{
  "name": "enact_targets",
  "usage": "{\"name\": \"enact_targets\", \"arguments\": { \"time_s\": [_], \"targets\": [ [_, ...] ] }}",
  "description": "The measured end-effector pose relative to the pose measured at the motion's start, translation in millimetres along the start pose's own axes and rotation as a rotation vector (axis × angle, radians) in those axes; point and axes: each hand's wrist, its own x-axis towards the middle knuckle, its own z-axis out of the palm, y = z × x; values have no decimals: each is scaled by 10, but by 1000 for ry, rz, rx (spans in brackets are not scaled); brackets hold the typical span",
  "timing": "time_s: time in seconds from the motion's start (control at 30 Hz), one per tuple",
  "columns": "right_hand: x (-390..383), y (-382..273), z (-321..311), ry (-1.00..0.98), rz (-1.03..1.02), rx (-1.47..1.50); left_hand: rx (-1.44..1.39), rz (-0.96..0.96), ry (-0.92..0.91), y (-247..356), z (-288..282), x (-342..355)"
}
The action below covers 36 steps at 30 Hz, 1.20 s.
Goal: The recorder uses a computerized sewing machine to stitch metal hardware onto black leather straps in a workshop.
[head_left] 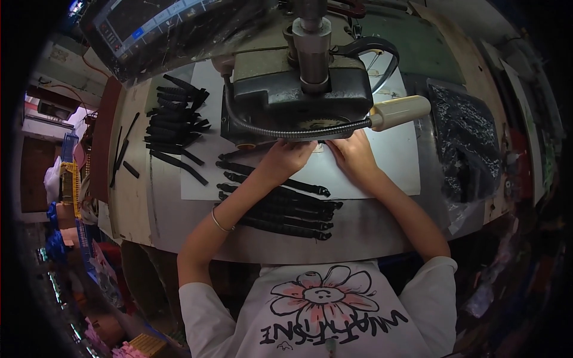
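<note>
Overhead, a machine head [298,98] partly hides both hands [292,158] [354,156], grip unclear; black strips [170,129] lie left, plastic bag [468,140] right.

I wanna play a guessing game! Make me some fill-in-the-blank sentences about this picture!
1. The arm wearing the bracelet is the ____ one.
2. The shirt shows a smiling ____.
3. The strips are coloured ____.
4. The big dark-looking plastic bag lies to the ____ of the machine.

Missing words: left; flower; black; right.
</note>
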Motion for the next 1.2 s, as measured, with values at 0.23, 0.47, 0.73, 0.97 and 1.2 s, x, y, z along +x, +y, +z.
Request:
{"name": "enact_targets", "arguments": {
  "time_s": [0.23, 0.47, 0.73, 0.97, 1.2],
  "targets": [
    [-22, 13, -7, 7, 38, 47, -164, -85, -43, 71, -125, -14],
    [-26, 38, 12, -20, 12, 54, -323, -264, -236, 196, -241, -11],
    [-39, 128, 25, -40, 42, 66, -432, -423, -265, 253, -331, 35],
    [-26, 84, 27, -85, 105, 83, -423, -441, -268, 252, -317, 0],
    [-92, 133, 46, -90, 99, 82, -430, -414, -265, 275, -290, 6]
  ]
}}
